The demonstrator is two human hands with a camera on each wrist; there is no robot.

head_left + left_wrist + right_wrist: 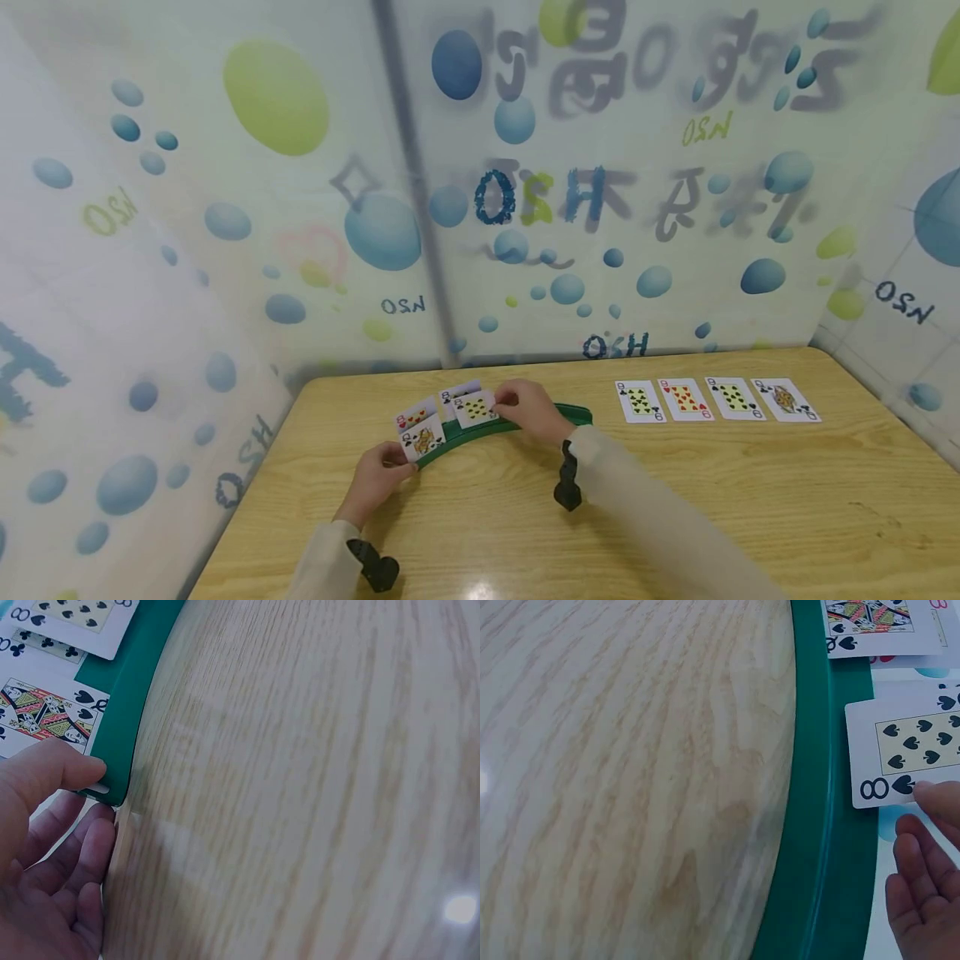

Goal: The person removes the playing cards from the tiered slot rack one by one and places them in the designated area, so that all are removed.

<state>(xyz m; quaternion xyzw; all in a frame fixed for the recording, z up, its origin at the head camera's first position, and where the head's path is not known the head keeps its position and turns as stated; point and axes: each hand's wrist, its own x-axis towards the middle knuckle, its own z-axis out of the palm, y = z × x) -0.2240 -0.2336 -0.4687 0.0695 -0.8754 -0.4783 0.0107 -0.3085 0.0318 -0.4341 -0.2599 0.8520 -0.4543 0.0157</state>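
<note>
A curved green card holder (465,437) stands on the table with playing cards in it. My left hand (375,479) grips its left end, thumb on top beside the queen of spades (49,712) and fingers beneath. My right hand (532,410) pinches the eight of spades (919,746) by its right corner, thumb on the face. That card leans in the holder, slightly tilted, overlapping a clubs card (46,651) behind it. A hearts card (416,414) shows partly behind the queen.
Right of the holder, a clubs card (641,402), a hearts card (686,400), a spades card (735,398) and a face card (786,400) lie face up in a row. A printed curtain (525,275) hangs behind the wooden table (525,533).
</note>
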